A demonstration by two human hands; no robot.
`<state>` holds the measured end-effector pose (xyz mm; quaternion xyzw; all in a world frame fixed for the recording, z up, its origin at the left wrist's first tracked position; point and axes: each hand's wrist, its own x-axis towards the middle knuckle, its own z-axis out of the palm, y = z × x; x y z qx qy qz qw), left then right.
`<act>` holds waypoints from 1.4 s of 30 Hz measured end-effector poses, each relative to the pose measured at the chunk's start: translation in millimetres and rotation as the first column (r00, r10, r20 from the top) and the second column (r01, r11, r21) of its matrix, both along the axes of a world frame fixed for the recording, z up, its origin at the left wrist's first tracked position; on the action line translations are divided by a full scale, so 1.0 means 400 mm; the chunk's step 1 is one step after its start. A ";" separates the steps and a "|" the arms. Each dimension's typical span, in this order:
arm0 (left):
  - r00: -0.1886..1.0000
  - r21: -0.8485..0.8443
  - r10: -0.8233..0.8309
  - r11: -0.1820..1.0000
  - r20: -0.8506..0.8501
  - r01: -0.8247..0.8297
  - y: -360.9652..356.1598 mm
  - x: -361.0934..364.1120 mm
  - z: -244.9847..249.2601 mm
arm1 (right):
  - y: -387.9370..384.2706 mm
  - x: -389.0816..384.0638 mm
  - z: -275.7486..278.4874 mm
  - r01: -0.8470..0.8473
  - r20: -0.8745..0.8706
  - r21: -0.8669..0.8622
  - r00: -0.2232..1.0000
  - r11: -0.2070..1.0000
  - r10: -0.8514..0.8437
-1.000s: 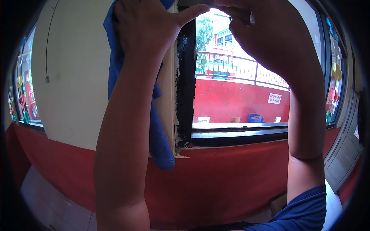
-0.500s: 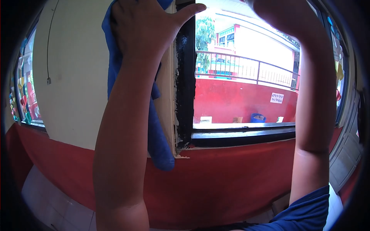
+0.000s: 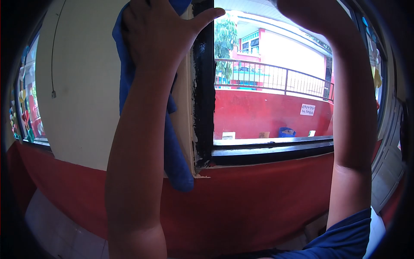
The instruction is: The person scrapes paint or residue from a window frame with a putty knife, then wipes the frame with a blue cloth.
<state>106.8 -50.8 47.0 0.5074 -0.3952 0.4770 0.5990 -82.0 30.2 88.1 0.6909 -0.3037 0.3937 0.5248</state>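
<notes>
My left hand point(image 3: 157, 32) is raised at the top, its back toward me. It lies against a blue cloth point(image 3: 179, 162) that hangs down the wall beside the window. The thumb sticks out to the right, over the black window frame point(image 3: 202, 86); the other fingers are spread over the cloth, partly cut off by the upper edge. A long, rounded end of the cloth hangs below my forearm, which covers its middle. My right hand point(image 3: 302, 15) reaches up in front of the window's upper right side, with its fingers out of view.
The wall is cream point(image 3: 82, 95) above and red point(image 3: 250, 203) below. A thin cord point(image 3: 52, 64) hangs at the left. Through the window show a railing point(image 3: 258, 75), a red outer wall point(image 3: 258, 108) and a blue bin point(image 3: 286, 132). Colourful hanging decorations point(image 3: 26, 108) line the far-left window.
The view has shifted slightly, with the window a little further left. My left hand stays on the cloth, its thumb slightly lower; my right arm stays raised.
</notes>
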 end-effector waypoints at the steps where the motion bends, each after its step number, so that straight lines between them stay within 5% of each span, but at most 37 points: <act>1: 1.000 0.005 0.002 1.000 -0.012 -0.002 0.005 -0.011 -0.004 | -0.002 -0.002 0.000 0.008 0.007 -0.003 1.000 1.000 -0.008; 19: 1.000 -0.018 0.030 0.999 -0.004 -0.030 -0.006 0.006 0.001 | -0.011 -0.003 0.013 -0.063 0.026 0.123 0.998 0.990 0.061; 24: 0.995 0.022 -0.101 0.995 0.023 0.101 0.044 -0.012 -0.014 | -0.015 -0.011 0.029 -0.014 -0.010 0.146 1.000 0.989 0.016; 31: 0.999 -0.104 0.029 0.994 0.023 -0.026 -0.005 -0.002 -0.003 | -0.029 -0.015 0.028 -0.054 0.026 0.118 0.998 0.992 0.051; 35: 0.964 -0.258 -0.050 0.959 0.260 0.120 -0.048 0.081 0.013 | -0.056 -0.069 0.008 -0.376 0.241 0.019 0.901 0.926 0.361; 38: 0.903 -0.295 -0.030 0.940 0.428 0.172 -0.072 0.123 0.026 | -0.066 -0.098 -0.053 -0.419 0.337 -0.011 0.853 0.908 0.398; 42: 0.895 -0.122 0.185 0.982 0.405 -0.147 -0.024 0.051 0.016 | -0.090 -0.219 -0.126 -0.387 0.037 0.051 0.922 0.921 0.386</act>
